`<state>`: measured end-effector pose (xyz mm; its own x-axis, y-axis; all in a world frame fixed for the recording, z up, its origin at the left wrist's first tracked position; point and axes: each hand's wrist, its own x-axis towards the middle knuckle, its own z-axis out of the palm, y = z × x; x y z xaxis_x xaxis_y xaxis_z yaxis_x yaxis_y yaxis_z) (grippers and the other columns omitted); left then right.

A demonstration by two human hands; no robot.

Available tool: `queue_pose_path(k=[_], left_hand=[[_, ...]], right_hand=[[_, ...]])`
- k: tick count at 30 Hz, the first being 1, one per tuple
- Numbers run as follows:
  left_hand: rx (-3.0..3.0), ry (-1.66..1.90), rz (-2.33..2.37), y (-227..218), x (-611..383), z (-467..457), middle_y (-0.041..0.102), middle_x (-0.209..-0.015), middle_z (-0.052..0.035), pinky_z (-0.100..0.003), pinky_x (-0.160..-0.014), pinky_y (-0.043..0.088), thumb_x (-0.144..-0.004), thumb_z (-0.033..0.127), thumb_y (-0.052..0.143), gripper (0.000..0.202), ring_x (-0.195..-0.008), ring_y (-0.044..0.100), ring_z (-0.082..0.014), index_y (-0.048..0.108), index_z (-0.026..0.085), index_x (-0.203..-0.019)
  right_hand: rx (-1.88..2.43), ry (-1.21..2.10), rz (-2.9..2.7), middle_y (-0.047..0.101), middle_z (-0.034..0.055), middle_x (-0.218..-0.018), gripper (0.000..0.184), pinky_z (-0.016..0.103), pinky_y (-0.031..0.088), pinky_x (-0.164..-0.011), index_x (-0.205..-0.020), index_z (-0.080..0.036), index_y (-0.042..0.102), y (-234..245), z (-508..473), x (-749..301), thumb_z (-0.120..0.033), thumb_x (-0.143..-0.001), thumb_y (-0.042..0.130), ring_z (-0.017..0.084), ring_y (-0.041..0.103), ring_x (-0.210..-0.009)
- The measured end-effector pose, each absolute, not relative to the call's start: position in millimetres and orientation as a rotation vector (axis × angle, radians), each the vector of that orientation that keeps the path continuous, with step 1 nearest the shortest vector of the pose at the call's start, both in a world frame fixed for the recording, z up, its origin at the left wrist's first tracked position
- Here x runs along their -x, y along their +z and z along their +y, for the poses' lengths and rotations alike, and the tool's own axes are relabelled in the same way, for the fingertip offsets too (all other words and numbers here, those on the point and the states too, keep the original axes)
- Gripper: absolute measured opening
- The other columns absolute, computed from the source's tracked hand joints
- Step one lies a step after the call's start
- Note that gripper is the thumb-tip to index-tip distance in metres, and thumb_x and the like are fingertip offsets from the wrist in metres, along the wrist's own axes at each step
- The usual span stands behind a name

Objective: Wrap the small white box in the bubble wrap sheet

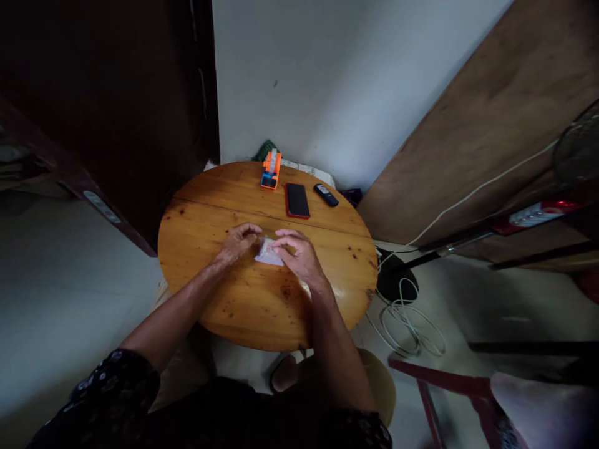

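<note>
— Down on the counter [248,305], between left hand [239,242] and right hand [298,254], a pale packet [268,255]! Spot any grip?

— Can't tell for either: left, loosely curled just beside it; right, bent over its edge, hiding part

— And the contents?

— Too blurred to make out; crinkly, translucent, plastic-looking, against glossy, knotty, rounded wood! Farther back, a green bundle [264,149], half hidden behind an orange holder [271,173]

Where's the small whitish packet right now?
Head view: the packet is near the middle of the round wooden table, between the left hand and the right hand, nearer the person than the red-edged dark device.
</note>
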<state>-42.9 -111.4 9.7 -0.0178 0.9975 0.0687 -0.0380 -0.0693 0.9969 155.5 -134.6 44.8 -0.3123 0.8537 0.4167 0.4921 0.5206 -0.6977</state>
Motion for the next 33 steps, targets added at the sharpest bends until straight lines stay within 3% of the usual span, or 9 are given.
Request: queue_pose_path(k=[7, 13, 17, 24, 33], left_hand=[[-1.157, 1.246, 1.050, 16.4, 41.2, -115.9, 0.072, -0.087, -0.0025, -0.031, -0.085, 0.050, -0.064, 0.021, 0.066, 0.021, -0.082, 0.064, -0.0161, 0.071, 0.018, -0.085], [-1.090, 1.143, 0.882, 21.6, 40.9, -118.2, 0.073, -0.114, -0.0088, -0.034, -0.093, 0.049, -0.060, 0.017, 0.070, 0.043, -0.107, 0.065, -0.0224, 0.071, 0.018, -0.103], [-1.112, 1.044, 0.837, 22.6, 39.2, -119.3, 0.069, -0.124, -0.0122, -0.035, -0.089, 0.049, -0.061, 0.019, 0.074, 0.056, -0.106, 0.066, -0.0239, 0.067, 0.017, -0.116], [-1.130, 1.049, 0.852, 21.7, 36.1, -119.4, 0.072, -0.116, -0.0108, -0.033, -0.088, 0.049, -0.063, 0.023, 0.077, 0.055, -0.104, 0.067, -0.0228, 0.064, 0.016, -0.116], [-1.099, 1.077, 0.834, 21.8, 30.4, -119.4, 0.073, -0.102, -0.0069, -0.035, -0.090, 0.049, -0.065, 0.032, 0.080, 0.042, -0.097, 0.066, -0.0220, 0.067, 0.018, -0.102]], right_hand=[[1.095, 0.589, -1.940, 0.072, 0.0064, -0.110, 0.010, 0.041, 0.047, -0.100, -0.079, -0.025, 0.073, 47.6, -136.1, -151.9, -0.023, -0.084, 0.064, 0.023, 0.065, -0.106], [1.104, 0.587, -1.856, 0.073, 0.0062, -0.107, 0.011, 0.040, 0.047, -0.101, -0.079, -0.025, 0.071, 53.0, -138.7, -148.8, -0.023, -0.084, 0.061, 0.023, 0.066, -0.105], [1.106, 0.653, -1.743, 0.072, 0.0064, -0.109, 0.011, 0.039, 0.048, -0.098, -0.080, -0.024, 0.070, 53.4, -138.4, -147.6, -0.028, -0.084, 0.061, 0.022, 0.066, -0.103], [1.167, 0.686, -1.724, 0.074, 0.0058, -0.105, 0.013, 0.038, 0.049, -0.096, -0.077, -0.023, 0.069, 63.6, -121.6, -148.0, -0.031, -0.082, 0.060, 0.022, 0.068, -0.100], [1.296, 0.665, -1.829, 0.077, 0.0027, -0.094, 0.011, 0.038, 0.052, -0.091, -0.075, -0.022, 0.073, 76.4, -59.2, -152.6, -0.021, -0.076, 0.062, 0.021, 0.070, -0.093]])
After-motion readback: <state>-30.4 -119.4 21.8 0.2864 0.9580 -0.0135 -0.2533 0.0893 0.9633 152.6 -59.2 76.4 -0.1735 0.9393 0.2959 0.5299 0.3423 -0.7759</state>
